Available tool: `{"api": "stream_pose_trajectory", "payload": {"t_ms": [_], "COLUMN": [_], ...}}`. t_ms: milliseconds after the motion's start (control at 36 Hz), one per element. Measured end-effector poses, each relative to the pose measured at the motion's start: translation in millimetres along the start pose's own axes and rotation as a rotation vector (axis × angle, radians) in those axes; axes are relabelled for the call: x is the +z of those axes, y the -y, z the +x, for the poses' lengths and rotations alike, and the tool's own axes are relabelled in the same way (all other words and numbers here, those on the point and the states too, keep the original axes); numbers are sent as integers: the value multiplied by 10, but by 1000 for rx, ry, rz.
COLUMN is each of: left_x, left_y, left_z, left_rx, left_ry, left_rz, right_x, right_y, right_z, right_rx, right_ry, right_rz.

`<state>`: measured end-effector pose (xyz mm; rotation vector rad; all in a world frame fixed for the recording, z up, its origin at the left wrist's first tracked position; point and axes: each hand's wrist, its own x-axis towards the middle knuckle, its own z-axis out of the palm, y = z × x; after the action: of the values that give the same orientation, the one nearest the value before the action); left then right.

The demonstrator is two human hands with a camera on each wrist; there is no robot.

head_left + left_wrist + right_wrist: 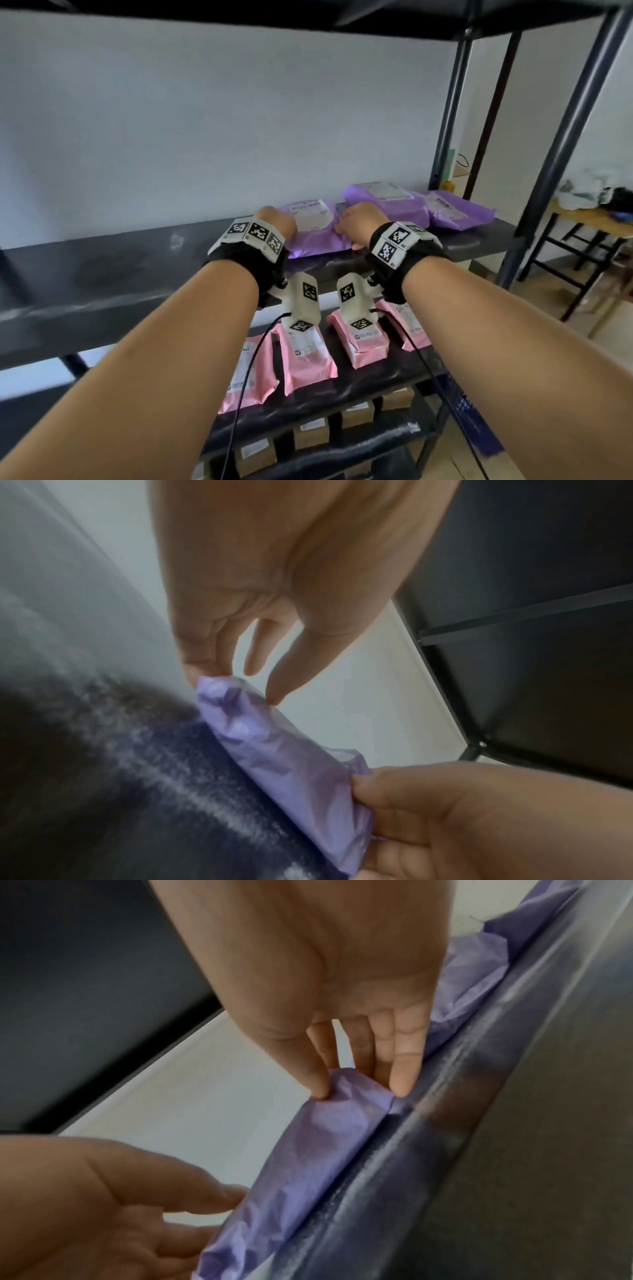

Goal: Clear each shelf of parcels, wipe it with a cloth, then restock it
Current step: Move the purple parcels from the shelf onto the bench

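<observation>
A purple plastic parcel [315,229] with a white label lies on the dark middle shelf [120,274], near its front edge. Both hands are on it. My left hand [277,222] holds its left end; in the left wrist view that hand [240,685] has its thumb on top of the parcel [281,750] and its fingers behind the corner. My right hand [359,222] pinches the right end; in the right wrist view this hand [359,1093] has thumb and fingers closed on the crumpled edge of the parcel [329,1123]. No cloth is in view.
Two more purple parcels [387,202] [452,209] lie at the shelf's right end. Pink parcels [308,359] fill the shelf below, brown boxes [311,431] the one under it. Dark uprights [568,137] stand at right, with a wooden table [589,219] beyond. The shelf's left half is bare.
</observation>
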<state>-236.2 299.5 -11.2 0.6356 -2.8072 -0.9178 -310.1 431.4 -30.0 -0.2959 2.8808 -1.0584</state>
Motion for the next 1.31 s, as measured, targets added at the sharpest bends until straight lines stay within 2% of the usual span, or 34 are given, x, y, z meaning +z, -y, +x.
{"api": "stream_pose_trajectory", "payload": {"t_ms": [28, 111, 167, 194, 250, 306, 444, 611, 694, 861, 1111, 1305], "left_x": [-16, 25, 0, -8, -82, -167, -369, -747, -933, -1284, -1790, -1993], "left_y": [-25, 79, 107, 133, 157, 245, 616, 1163, 1534, 2464, 3967, 5022], "left_z": [18, 142, 99, 51, -111, -184, -401, -901, -1189, -1866, -2803, -3179], "left_rx": [-106, -45, -55, -42, -32, -81, -85, -81, -56, -67, -287, -459], "left_ry": [35, -20, -35, -67, -119, -198, -384, -560, -648, -725, -748, -672], "left_rz": [-38, 59, 6, 11, -106, -287, -372, -443, -404, -347, -255, -222], "right_x": [-5, -42, -66, -69, -63, -31, 152, 546, 837, 1612, 2810, 3731], "right_y": [-9, 14, 51, 84, 176, 296, 625, 1106, 1358, 1851, 2565, 2908], "right_z": [-1, -37, -62, -74, -151, -248, -538, -1030, -1362, -2111, -3268, -3780], "right_rx": [-20, -52, -68, -84, -107, -125, -202, -297, -350, -374, -457, -452], "right_ry": [2, 0, -12, -24, -37, -49, -88, -48, -18, 84, 284, 462], "right_rz": [-8, 10, 47, 62, 46, 26, 142, 237, 255, 316, 315, 226]}}
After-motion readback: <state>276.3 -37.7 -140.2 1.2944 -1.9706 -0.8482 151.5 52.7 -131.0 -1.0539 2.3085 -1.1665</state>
